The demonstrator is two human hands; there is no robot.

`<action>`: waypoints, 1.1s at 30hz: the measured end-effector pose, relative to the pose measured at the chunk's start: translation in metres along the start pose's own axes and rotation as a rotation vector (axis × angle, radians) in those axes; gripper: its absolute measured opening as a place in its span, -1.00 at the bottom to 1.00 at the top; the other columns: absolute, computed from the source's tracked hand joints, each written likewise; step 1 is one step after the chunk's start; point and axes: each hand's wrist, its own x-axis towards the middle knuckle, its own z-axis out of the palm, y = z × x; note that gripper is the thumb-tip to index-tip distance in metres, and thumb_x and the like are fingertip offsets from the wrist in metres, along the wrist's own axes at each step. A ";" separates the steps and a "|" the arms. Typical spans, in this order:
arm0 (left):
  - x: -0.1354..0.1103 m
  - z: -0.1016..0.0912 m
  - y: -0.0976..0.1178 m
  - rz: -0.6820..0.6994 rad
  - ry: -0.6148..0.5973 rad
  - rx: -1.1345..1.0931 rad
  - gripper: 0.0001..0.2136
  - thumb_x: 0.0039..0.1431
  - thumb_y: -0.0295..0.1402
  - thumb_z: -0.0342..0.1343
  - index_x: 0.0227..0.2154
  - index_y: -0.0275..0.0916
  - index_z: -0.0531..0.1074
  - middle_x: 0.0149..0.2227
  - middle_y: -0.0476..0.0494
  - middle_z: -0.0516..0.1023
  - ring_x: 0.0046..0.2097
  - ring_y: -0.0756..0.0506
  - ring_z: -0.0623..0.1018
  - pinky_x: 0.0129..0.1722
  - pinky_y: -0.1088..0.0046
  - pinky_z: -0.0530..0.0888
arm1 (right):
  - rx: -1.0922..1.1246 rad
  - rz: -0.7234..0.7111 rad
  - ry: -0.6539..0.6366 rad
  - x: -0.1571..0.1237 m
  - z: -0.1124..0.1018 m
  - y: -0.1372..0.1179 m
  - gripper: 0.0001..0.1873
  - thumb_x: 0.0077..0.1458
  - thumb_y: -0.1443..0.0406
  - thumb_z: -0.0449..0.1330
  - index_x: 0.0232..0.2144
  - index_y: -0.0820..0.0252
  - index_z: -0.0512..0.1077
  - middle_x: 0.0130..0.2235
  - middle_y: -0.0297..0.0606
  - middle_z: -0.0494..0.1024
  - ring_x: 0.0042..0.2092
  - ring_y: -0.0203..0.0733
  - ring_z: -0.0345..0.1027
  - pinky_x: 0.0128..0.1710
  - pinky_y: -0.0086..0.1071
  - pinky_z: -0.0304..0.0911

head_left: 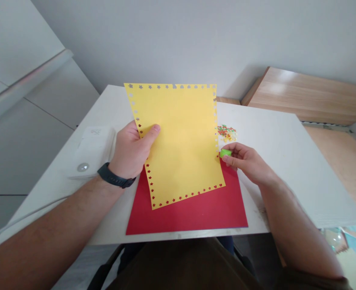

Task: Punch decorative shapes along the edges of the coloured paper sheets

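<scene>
A yellow sheet of paper [184, 137] is held up at a tilt, with small shapes such as stars punched along its edges. My left hand [135, 143] grips its left edge, thumb on the front and fingers behind. By the sheet's right edge, my right hand [241, 157] pinches a small green craft punch [225, 153]; whether the punch is around the paper's edge I cannot tell. Beneath lies red paper [190, 219], partly covered by the yellow sheet. A pile of tiny coloured paper cut-outs [227, 132] rests just beyond my right hand.
The white table [271, 133] carries a white box-like device [91, 151] with a round silver button at the left, near a pale cable [41, 209]. Wooden furniture [311, 94] stands at the right. Plastic packaging [347, 245] shows at lower right.
</scene>
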 end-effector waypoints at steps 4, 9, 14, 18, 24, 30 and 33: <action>0.000 0.000 0.000 0.019 -0.003 -0.025 -0.69 0.27 -0.18 0.40 0.04 -0.10 0.64 0.13 -0.21 0.69 0.11 -0.30 0.68 0.25 -0.06 0.57 | 0.005 0.042 -0.032 -0.002 0.001 -0.002 -0.54 -0.03 0.08 0.60 -0.17 0.12 0.57 -0.16 -0.22 0.72 -0.19 -0.15 0.57 -0.14 -0.25 0.46; 0.001 0.000 0.000 0.025 -0.007 -0.035 -0.69 0.27 -0.18 0.41 0.03 -0.08 0.65 0.13 -0.19 0.69 0.13 -0.29 0.68 0.25 -0.02 0.59 | -0.042 0.001 0.037 -0.001 0.001 0.000 -0.53 -0.05 0.06 0.61 -0.19 0.13 0.57 -0.17 -0.22 0.72 -0.19 -0.14 0.57 -0.14 -0.25 0.47; 0.000 0.001 0.002 0.022 0.006 -0.005 -0.70 0.27 -0.14 0.40 0.02 -0.03 0.64 0.14 -0.13 0.69 0.14 -0.29 0.68 0.27 -0.02 0.57 | -0.007 0.045 -0.009 -0.003 0.001 0.001 -0.56 0.00 0.08 0.59 -0.17 0.11 0.58 -0.15 -0.21 0.74 -0.16 -0.12 0.61 -0.11 -0.23 0.49; -0.001 0.001 0.002 0.028 0.012 0.007 -0.68 0.27 -0.12 0.40 0.02 -0.06 0.65 0.14 -0.13 0.69 0.12 -0.29 0.68 0.23 -0.01 0.59 | 0.008 0.071 -0.037 -0.005 0.001 -0.002 -0.58 0.02 0.09 0.59 -0.16 0.12 0.58 -0.20 -0.24 0.74 -0.24 -0.16 0.59 -0.21 -0.27 0.48; 0.000 0.000 0.001 0.022 0.014 0.015 -0.67 0.26 -0.11 0.41 0.03 -0.04 0.65 0.13 -0.12 0.69 0.15 -0.30 0.67 0.30 -0.03 0.54 | 0.003 0.071 -0.053 -0.006 0.001 -0.006 -0.61 0.06 0.09 0.56 -0.17 0.13 0.58 -0.27 -0.27 0.71 -0.35 -0.22 0.51 -0.35 -0.34 0.38; 0.001 0.000 0.001 0.026 0.023 0.011 -0.70 0.26 -0.17 0.40 0.01 -0.04 0.67 0.11 -0.14 0.70 0.14 -0.31 0.68 0.28 0.00 0.57 | -0.012 0.058 -0.057 -0.006 0.000 -0.005 -0.59 0.08 0.07 0.55 -0.15 0.14 0.58 -0.28 -0.28 0.69 -0.37 -0.26 0.45 -0.39 -0.37 0.31; 0.003 -0.002 -0.003 0.041 0.014 0.002 -0.67 0.26 -0.16 0.41 0.05 -0.08 0.66 0.11 -0.16 0.70 0.13 -0.30 0.68 0.27 0.00 0.57 | -0.022 0.067 -0.066 -0.006 0.000 -0.005 -0.57 0.08 0.05 0.55 -0.14 0.15 0.57 -0.28 -0.27 0.68 -0.36 -0.26 0.45 -0.39 -0.38 0.31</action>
